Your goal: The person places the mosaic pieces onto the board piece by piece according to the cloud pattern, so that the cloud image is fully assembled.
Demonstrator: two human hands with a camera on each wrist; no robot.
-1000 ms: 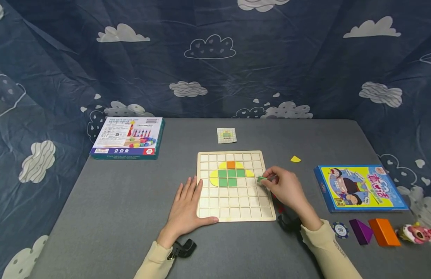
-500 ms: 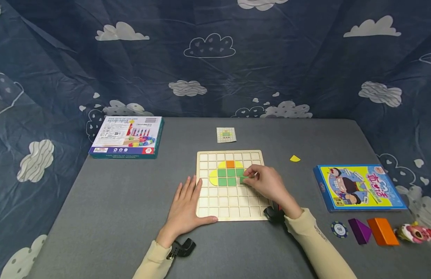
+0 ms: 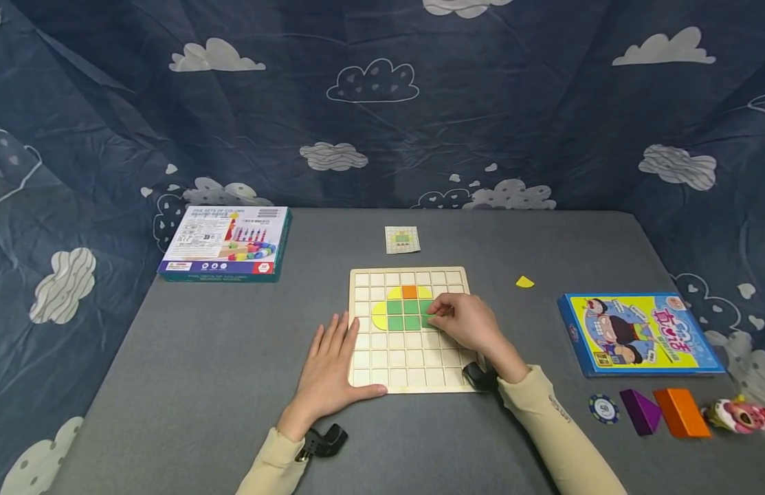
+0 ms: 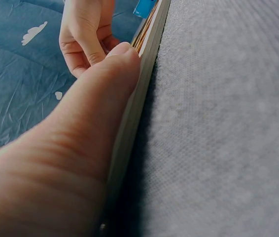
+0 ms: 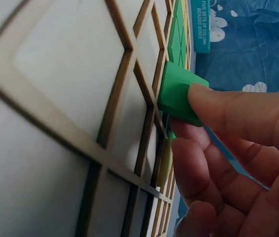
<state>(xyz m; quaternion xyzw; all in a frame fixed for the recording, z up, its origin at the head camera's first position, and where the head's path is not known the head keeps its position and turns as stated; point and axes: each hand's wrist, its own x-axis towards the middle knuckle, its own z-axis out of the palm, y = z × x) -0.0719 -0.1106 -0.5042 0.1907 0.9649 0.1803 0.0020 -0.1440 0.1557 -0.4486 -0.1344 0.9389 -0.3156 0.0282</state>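
A wooden grid board (image 3: 407,377) lies on the grey table. Several green square tiles (image 3: 395,307), an orange tile (image 3: 409,292) and rounded yellow pieces (image 3: 379,317) fill some of its cells. My right hand (image 3: 471,323) pinches a green square tile (image 5: 178,93) between thumb and fingers. In the right wrist view that tile is tilted at the grid's ribs, beside the row of green tiles. My left hand (image 3: 334,364) rests with straight, spread fingers along the board's left edge, its thumb at the near edge. In the left wrist view its thumb (image 4: 100,89) presses the board's side.
A small pattern card (image 3: 403,240) lies beyond the board. To the right are a yellow piece (image 3: 525,282), a blue-and-yellow box (image 3: 648,333), a poker chip (image 3: 603,409), a purple block (image 3: 640,411), an orange block (image 3: 682,412) and a figurine (image 3: 739,415). Another box (image 3: 224,244) stands back left.
My right hand has carried the green tile left from the board's right edge to the cell beside the green tiles, covering the yellow piece on that side. My left hand has stayed put.
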